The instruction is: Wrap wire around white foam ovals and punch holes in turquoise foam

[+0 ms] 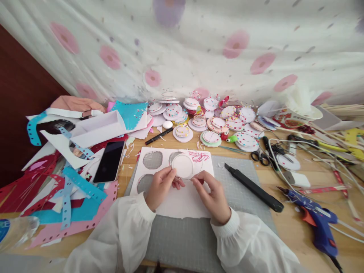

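A round white disc [182, 166] with a raised rim is held over the cut sheet. My left hand [163, 185] pinches its lower left edge between thumb and fingers. At the lower right edge, my right hand [212, 195] has thumb and index finger pressed together. Beneath both hands lies a white sheet [182, 203] with round holes cut out and red scribble at its upper right. The sheet rests on a grey cutting mat [182, 242].
Paper scraps [82, 185] and a phone [109, 161] lie left. Decorated discs [210, 138] and a black marker [158, 135] are behind. On the right are a black cutter [254, 187], scissors [260, 157], a blue glue gun [315, 216] and a looping white cable [277, 167].
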Demonstrator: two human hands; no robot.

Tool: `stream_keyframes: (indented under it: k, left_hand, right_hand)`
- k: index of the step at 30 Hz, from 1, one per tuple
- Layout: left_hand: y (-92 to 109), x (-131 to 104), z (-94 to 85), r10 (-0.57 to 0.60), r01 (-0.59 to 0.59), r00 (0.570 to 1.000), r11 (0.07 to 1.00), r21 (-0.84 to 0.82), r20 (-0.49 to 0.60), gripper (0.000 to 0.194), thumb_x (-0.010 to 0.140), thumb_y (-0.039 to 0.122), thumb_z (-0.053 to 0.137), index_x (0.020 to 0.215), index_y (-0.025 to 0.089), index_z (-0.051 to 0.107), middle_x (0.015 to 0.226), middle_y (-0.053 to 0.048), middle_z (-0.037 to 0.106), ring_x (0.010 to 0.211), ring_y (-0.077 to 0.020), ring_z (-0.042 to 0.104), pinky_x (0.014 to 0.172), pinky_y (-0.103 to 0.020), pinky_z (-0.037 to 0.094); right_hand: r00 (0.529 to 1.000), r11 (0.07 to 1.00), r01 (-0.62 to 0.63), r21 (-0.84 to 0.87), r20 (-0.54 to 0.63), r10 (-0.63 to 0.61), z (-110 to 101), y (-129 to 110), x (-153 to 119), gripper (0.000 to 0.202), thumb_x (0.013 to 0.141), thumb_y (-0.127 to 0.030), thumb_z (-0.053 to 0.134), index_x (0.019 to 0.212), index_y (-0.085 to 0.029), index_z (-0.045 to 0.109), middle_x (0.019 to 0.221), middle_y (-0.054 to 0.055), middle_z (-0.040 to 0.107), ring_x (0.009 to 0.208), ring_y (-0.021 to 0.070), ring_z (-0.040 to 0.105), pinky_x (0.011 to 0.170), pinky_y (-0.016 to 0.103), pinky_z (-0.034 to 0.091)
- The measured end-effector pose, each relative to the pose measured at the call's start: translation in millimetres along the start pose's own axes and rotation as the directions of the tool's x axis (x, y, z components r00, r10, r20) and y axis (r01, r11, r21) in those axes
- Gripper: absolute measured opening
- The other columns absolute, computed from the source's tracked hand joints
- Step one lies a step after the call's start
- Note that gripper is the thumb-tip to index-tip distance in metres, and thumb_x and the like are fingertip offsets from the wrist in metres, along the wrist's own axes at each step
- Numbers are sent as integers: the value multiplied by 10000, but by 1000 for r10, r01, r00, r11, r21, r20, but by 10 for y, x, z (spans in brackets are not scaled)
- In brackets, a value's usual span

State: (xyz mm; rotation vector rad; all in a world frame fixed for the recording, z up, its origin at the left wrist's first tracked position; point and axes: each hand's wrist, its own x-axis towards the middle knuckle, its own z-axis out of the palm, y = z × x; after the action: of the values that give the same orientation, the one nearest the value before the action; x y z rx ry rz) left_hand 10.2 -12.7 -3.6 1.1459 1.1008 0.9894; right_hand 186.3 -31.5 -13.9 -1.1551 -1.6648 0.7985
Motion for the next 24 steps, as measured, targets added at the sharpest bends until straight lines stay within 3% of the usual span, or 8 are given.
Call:
stream_keyframes:
  k: [7, 16, 24]
  left_hand:
    - [-3, -7, -9, 11, -14, 999, 995, 96, 31, 320, 898, 395, 481, 700, 151, 541, 584, -15, 644, 515, -106, 553, 545, -226, 446]
    - [17, -16, -45, -5, -11, 995, 988, 152, 102, 339, 890, 421, 478, 679, 161, 529, 537, 7, 596, 489, -100, 517, 514, -218, 417]
    - [45, 15, -72, -12, 9, 999, 997, 79, 44, 337, 847, 404, 498, 604, 171, 515, 451, 26, 537, 435, -101, 478, 478, -224, 386]
  right_hand:
    - [996, 995, -91, 29, -10, 92, -10, 17, -13, 171, 918, -258, 492, 787, -184, 576, 692, -1, 551, 653, 127, 495, 620, 253, 402]
    - [999, 999, -35, -30, -6, 35, -24, 23, -27, 157, 919, -236, 481, 787, -189, 550, 695, -7, 523, 646, 123, 470, 612, 246, 384]
    - [998, 998, -51, 26, 26, 50, -77, -78, -4, 217, 922, -276, 470, 739, -190, 546, 675, -3, 526, 647, 130, 487, 609, 255, 391]
